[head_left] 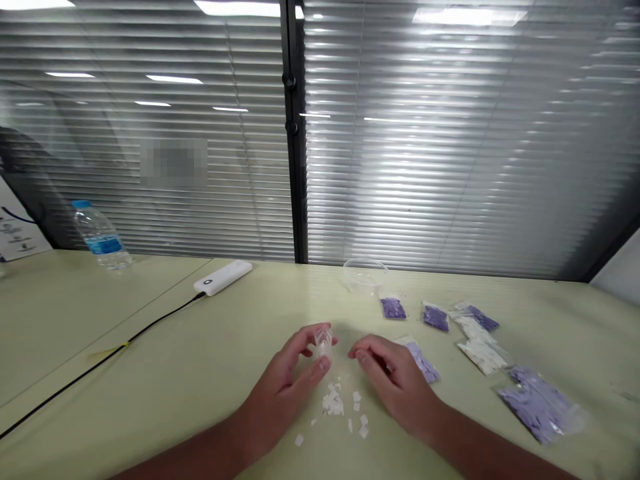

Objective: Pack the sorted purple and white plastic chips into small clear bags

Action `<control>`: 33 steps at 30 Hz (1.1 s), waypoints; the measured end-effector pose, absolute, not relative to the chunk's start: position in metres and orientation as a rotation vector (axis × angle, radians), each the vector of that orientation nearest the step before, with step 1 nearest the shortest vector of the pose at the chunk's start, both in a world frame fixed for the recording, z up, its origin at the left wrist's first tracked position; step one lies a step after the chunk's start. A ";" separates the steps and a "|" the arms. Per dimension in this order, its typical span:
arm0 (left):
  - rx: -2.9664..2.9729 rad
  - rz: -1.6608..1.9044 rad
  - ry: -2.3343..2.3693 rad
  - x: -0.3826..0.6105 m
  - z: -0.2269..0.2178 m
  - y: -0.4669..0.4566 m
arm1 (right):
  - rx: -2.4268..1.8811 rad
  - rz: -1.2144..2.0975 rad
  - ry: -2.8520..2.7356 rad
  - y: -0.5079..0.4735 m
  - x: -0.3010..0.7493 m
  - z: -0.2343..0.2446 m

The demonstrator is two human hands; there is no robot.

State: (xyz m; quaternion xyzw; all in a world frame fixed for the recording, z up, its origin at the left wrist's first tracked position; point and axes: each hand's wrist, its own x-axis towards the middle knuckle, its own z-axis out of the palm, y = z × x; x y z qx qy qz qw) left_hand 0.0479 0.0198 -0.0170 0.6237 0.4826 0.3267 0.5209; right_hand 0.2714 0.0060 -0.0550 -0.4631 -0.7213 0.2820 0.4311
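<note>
My left hand (pixel 287 373) pinches a small clear plastic bag (pixel 323 341) between thumb and fingers, just above the table. My right hand (pixel 395 377) rests palm down beside it, its fingers curled toward the bag and tips nearly touching the table; whether anything is in them is not visible. Between and below my hands lies a scatter of small white square pieces (pixel 334 403) on the pale green table (pixel 200 373). A small bag of lilac pieces (pixel 424 362) lies partly under my right hand.
Several small bags of purple (pixel 393 307) and white pieces (pixel 481 353) lie at the right, with a larger lilac bag (pixel 540 403) nearer the edge. A clear bowl (pixel 365 275) stands behind. A white power bank (pixel 223 277) with black cable and a water bottle (pixel 101 237) are at the left.
</note>
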 end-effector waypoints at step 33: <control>1.465 0.846 1.143 0.050 -0.027 0.024 | -1.226 0.106 -2.625 0.005 0.272 -0.051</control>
